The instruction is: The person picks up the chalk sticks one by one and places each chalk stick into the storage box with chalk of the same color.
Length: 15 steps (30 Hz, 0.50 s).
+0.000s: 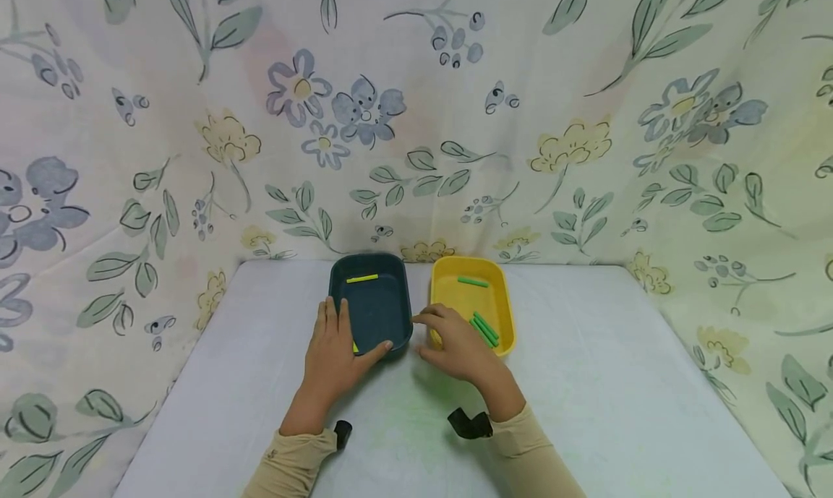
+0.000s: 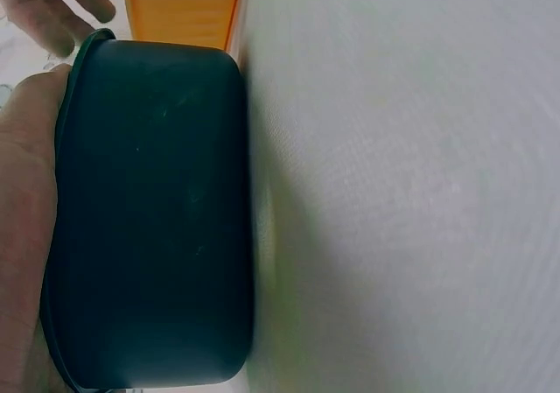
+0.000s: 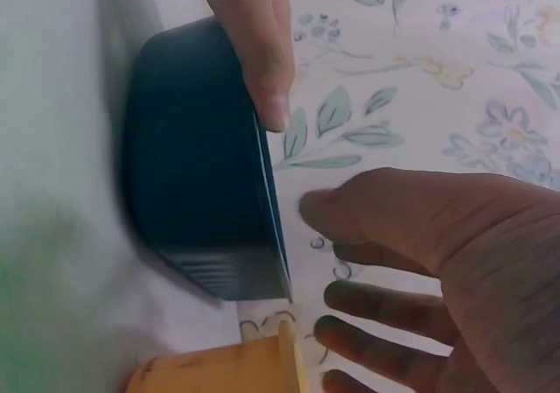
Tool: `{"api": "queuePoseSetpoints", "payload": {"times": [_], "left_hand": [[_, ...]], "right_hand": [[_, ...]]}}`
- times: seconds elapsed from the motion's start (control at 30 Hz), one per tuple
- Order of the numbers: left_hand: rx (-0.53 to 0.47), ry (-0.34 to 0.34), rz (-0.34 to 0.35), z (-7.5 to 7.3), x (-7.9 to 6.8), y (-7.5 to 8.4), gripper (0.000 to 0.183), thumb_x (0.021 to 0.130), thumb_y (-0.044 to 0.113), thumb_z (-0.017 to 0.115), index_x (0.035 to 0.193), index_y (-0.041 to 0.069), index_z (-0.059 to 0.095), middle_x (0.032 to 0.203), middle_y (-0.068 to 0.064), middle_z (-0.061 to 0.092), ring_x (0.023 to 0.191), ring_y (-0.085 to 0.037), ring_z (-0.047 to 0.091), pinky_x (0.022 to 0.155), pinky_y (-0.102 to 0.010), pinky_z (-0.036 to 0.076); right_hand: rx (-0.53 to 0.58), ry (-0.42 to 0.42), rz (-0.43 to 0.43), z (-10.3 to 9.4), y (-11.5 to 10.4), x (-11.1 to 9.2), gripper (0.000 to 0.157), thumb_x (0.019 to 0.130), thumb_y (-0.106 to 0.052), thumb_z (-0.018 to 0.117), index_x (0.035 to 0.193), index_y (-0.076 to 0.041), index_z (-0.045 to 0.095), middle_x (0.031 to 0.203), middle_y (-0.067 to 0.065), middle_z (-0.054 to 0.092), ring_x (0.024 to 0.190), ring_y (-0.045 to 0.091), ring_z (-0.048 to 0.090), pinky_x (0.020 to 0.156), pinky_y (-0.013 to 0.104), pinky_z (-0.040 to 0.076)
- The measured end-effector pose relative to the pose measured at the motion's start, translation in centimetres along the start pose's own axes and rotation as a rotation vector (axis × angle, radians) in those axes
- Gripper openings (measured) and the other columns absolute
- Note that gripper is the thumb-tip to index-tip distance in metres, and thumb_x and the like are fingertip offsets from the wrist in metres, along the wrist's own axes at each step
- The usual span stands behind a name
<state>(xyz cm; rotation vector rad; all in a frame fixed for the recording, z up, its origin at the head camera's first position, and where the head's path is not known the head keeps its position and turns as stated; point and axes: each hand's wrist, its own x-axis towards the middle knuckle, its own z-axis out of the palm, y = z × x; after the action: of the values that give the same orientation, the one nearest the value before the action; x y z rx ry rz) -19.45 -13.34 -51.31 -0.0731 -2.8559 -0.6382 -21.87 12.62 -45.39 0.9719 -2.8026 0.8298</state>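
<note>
My left hand (image 1: pixel 333 357) lies over the front left of a dark blue plastic tray (image 1: pixel 377 317), fingers straight, its thumb resting on the near rim. In that tray a yellow chalk stick (image 1: pixel 361 278) lies near the back, and another yellow piece (image 1: pixel 355 348) shows partly beneath the hand. My right hand (image 1: pixel 458 346) hovers with loosely bent fingers between the blue tray and a yellow tray (image 1: pixel 445 295), holding nothing. In the right wrist view its fingers (image 3: pixel 385 310) are spread apart from the blue tray. Green chalk sticks (image 1: pixel 484 329) lie in the yellow tray, with another green stick (image 1: pixel 473 282) farther back.
Both trays stand side by side on a white-covered table (image 1: pixel 586 382), close to a floral cloth backdrop (image 1: pixel 416 122). Faint green smudges mark the cover in front of them. A black strap piece (image 1: pixel 470 423) sits by the right wrist.
</note>
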Motion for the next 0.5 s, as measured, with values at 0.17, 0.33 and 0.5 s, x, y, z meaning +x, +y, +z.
{"api": "queuePoseSetpoints", "payload": {"times": [0.17, 0.33, 0.5], "left_hand": [[-0.008, -0.003, 0.005, 0.2, 0.0, 0.0, 0.128, 0.087, 0.084, 0.062, 0.168, -0.004, 0.016, 0.174, -0.034, 0.006, 0.164, -0.049, 0.009, 0.13, -0.062, 0.023], [-0.005, -0.015, 0.003, 0.1, 0.0, -0.1, 0.128, 0.087, 0.085, 0.061, 0.168, -0.003, 0.016, 0.175, -0.033, 0.004, 0.165, -0.048, 0.005, 0.131, -0.061, 0.02], [-0.012, -0.01, 0.004, 0.0, 0.2, -0.2, 0.127, 0.087, 0.084, 0.062, 0.168, -0.002, 0.016, 0.175, -0.032, 0.004, 0.165, -0.048, 0.005, 0.131, -0.062, 0.02]], "right_hand": [[-0.039, 0.094, 0.017, -0.3, 0.3, -0.3, 0.039, 0.092, -0.021, 0.083, 0.128, -0.011, 0.075, 0.128, 0.005, 0.069, 0.119, 0.026, 0.066, 0.102, 0.045, 0.057], [-0.071, 0.128, 0.034, -0.5, 0.8, -0.5, 0.037, 0.091, -0.024, 0.084, 0.125, -0.011, 0.076, 0.124, 0.005, 0.07, 0.115, 0.027, 0.066, 0.1, 0.045, 0.057], [-0.101, 0.137, 0.065, -0.8, 1.1, -0.7, 0.038, 0.09, -0.025, 0.084, 0.124, -0.008, 0.076, 0.123, 0.007, 0.071, 0.114, 0.029, 0.066, 0.1, 0.047, 0.057]]}}
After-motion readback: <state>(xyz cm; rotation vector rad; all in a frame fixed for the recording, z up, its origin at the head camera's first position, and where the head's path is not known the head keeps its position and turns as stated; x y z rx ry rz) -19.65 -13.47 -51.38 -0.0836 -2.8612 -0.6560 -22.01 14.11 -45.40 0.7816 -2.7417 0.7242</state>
